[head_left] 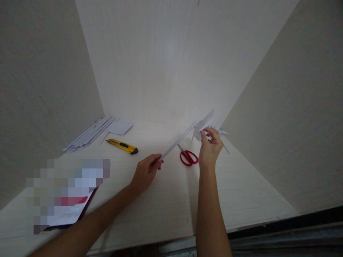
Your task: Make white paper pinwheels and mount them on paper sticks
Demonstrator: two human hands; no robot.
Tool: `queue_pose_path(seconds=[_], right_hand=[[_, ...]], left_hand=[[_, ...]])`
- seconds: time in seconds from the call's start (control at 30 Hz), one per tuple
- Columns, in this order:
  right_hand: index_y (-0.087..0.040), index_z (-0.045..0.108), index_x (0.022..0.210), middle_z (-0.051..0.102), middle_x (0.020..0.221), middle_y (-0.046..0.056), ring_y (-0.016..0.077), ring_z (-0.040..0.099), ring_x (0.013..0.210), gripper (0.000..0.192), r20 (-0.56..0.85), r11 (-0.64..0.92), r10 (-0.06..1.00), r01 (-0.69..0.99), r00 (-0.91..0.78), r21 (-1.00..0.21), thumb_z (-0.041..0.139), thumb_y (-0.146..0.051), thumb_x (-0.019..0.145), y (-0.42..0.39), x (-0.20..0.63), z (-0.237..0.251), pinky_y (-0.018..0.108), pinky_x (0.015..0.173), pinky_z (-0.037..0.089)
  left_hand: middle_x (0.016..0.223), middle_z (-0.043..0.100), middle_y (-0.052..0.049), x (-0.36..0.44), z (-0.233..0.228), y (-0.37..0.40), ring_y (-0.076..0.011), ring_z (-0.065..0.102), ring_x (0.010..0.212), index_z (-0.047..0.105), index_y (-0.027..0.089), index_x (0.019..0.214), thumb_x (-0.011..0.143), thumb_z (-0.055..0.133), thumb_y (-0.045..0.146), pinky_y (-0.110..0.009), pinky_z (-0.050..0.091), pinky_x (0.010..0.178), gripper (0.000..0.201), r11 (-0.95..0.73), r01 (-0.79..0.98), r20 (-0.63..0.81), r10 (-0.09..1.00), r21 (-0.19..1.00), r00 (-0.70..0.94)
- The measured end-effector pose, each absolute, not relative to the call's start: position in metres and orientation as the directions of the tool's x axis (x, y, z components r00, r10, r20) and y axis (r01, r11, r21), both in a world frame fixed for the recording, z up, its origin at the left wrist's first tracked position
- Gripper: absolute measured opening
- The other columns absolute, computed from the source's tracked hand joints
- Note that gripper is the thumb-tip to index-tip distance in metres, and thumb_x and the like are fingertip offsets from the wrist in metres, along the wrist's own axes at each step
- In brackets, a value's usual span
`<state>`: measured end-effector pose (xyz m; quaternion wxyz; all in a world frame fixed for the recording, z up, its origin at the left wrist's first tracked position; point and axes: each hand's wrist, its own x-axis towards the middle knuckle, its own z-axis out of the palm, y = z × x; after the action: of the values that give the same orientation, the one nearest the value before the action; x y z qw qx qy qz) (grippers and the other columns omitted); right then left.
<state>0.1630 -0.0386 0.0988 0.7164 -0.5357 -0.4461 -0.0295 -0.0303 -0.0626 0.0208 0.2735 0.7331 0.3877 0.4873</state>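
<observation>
My left hand is closed around the near end of a long, narrow white paper strip, which slants up and away to the right. At its far end, my right hand pinches a white paper piece between thumb and fingers. Whether the strip and the piece are joined there cannot be made out. Below them on the white surface lie scissors with red handles, just left of my right wrist. A yellow utility knife with a black end rests farther left.
At the back left lie several folded white paper strips beside a flat paper piece. More paper bits sit behind my right hand. A partly pixelated, dark-edged item is at the front left. Pale walls enclose three sides.
</observation>
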Motion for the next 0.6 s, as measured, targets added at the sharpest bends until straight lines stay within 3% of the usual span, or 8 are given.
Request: queue_pose_path(seconds=[0.23, 0.43, 0.6], right_hand=[[-0.018, 0.064, 0.073, 0.052, 0.082, 0.003, 0.0112, 0.044, 0.069, 0.022, 0.628, 0.513, 0.456, 0.390, 0.631, -0.764, 0.061, -0.038, 0.064, -0.033, 0.162, 0.096, 0.023, 0.057, 0.035], [-0.017, 0.062, 0.073, 0.052, 0.081, 0.002, 0.0109, 0.042, 0.070, 0.020, 0.576, 0.569, 0.498, 0.258, 0.648, -0.781, 0.062, -0.034, 0.061, -0.032, 0.156, 0.094, 0.022, 0.057, 0.036], [-0.016, 0.061, 0.073, 0.052, 0.081, 0.003, 0.0113, 0.043, 0.071, 0.020, 0.550, 0.585, 0.530, 0.191, 0.645, -0.788, 0.063, -0.031, 0.061, -0.033, 0.152, 0.094, 0.023, 0.058, 0.036]], left_hand=[[0.065, 0.059, 0.000, -0.031, 0.019, -0.063, -0.0081, 0.053, 0.054, 0.056, 0.016, 0.092, 0.081, 0.045, 0.023, -0.018, 0.044, 0.054, 0.018, -0.561, 0.288, 0.506, 0.827, 0.776, 0.247], [0.074, 0.058, -0.002, -0.030, 0.019, -0.066, -0.0067, 0.046, 0.053, 0.051, 0.016, 0.113, 0.085, 0.040, 0.026, -0.017, 0.040, 0.050, 0.032, -0.613, 0.289, 0.539, 0.787, 0.735, 0.299], [0.062, 0.051, 0.001, -0.029, 0.021, -0.066, -0.0072, 0.045, 0.052, 0.058, 0.015, 0.096, 0.087, 0.038, 0.028, -0.018, 0.039, 0.052, 0.026, -0.592, 0.282, 0.516, 0.802, 0.755, 0.301]])
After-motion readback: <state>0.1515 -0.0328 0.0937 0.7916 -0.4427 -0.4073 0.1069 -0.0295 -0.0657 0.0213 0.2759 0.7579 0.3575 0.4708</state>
